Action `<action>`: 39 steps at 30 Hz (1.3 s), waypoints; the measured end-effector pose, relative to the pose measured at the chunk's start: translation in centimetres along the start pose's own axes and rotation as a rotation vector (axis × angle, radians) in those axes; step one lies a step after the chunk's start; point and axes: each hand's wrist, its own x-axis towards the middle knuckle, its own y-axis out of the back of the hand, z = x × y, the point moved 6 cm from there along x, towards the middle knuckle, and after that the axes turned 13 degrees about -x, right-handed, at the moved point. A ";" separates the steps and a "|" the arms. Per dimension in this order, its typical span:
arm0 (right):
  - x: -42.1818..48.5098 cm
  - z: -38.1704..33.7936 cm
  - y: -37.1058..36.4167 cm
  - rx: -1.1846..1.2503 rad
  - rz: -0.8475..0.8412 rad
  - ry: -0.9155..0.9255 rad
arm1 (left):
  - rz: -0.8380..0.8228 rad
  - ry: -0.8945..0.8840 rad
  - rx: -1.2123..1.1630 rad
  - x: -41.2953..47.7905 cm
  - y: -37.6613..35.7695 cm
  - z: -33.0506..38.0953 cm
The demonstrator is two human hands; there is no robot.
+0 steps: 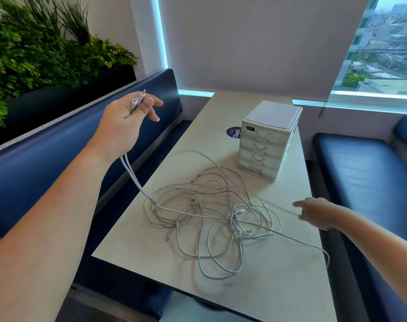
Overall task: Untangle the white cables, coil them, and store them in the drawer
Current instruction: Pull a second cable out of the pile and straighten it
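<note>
A tangle of white cables [211, 212] lies in loose loops on the middle of the pale table [279, 282]. My left hand [125, 122] is raised above the table's left edge and grips two plug ends [138, 99], whose cords run down from under the palm into the tangle. My right hand [314, 211] hovers at the table's right edge and pinches a blurred strand that stretches left into the pile. A small white drawer unit [267, 138] with several shut drawers stands at the far right of the table.
Blue padded benches [365, 173] flank the table on both sides. A planter with green plants [35, 49] rises behind the left bench. A round purple sticker [233, 133] lies on the table next to the drawer unit. A window is at the back right.
</note>
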 end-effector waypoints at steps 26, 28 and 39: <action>-1.1 -30.9 17.0 0.316 0.584 0.720 | 0.151 0.030 -0.245 1.3 7.1 -2.7; 0.0 -29.4 16.4 0.334 0.594 0.671 | 0.187 0.024 -0.223 1.6 9.0 -3.7; 0.9 -19.1 13.8 0.357 0.729 0.448 | 0.341 -0.002 -0.069 3.2 13.6 -8.3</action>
